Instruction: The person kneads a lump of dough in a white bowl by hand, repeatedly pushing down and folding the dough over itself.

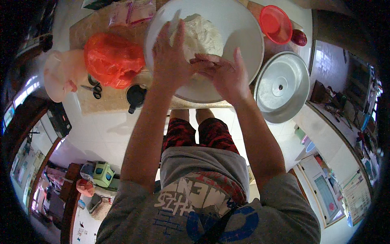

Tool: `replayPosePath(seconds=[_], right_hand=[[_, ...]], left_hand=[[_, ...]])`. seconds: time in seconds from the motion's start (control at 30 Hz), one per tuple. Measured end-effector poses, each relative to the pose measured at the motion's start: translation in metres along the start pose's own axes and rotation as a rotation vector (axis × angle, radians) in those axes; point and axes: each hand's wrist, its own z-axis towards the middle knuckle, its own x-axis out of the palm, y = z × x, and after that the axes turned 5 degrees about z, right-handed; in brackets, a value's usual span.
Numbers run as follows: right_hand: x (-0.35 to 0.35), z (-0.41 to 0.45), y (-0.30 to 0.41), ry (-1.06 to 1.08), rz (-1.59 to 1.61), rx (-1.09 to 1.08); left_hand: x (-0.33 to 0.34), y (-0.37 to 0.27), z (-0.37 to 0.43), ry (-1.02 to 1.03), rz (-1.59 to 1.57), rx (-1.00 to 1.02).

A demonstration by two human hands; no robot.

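Note:
A large white basin (243,39) stands on the table in front of me, with a pale mound of dough (204,35) inside it. My left hand (170,53) is over the left part of the basin, its fingers spread and partly covering the dough's left side. From the right, my right hand (227,71) reaches across the near part of the basin. Its thumb points up, away from the fingers, and its fingertips come up to the base of my left hand; whether they touch I cannot tell. Neither hand holds anything.
Left of the basin are a red plastic bag (112,59), scissors (96,90), a black-lidded container (136,94) and a pale translucent bag (58,76). At right lie a red plastic bowl (275,24), a dark red onion-like item (299,37) and a round metal lid or pan (281,88) overhanging the table edge.

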Motion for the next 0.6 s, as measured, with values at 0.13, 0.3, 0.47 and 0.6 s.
replayPosePath(seconds=[0.13, 0.3, 0.47, 0.6], right_hand=[[-0.018, -0.007, 0.028, -0.024, -0.28, -0.103], [0.002, 0.007, 0.019, -0.091, 0.174, -0.035], [0.03, 0.02, 0.001, -0.001, 0.478, -0.054], [0.005, 0.028, -0.005, -0.062, 0.371, -0.043]], left_hand=[[-0.008, 0.042, 0.013, -0.005, 0.071, -0.039], [0.008, -0.01, -0.001, 0.007, -0.229, 0.108], [0.024, 0.003, -0.022, 0.255, 0.073, 0.296], [0.025, -0.016, -0.018, 0.012, 0.06, 0.169]])
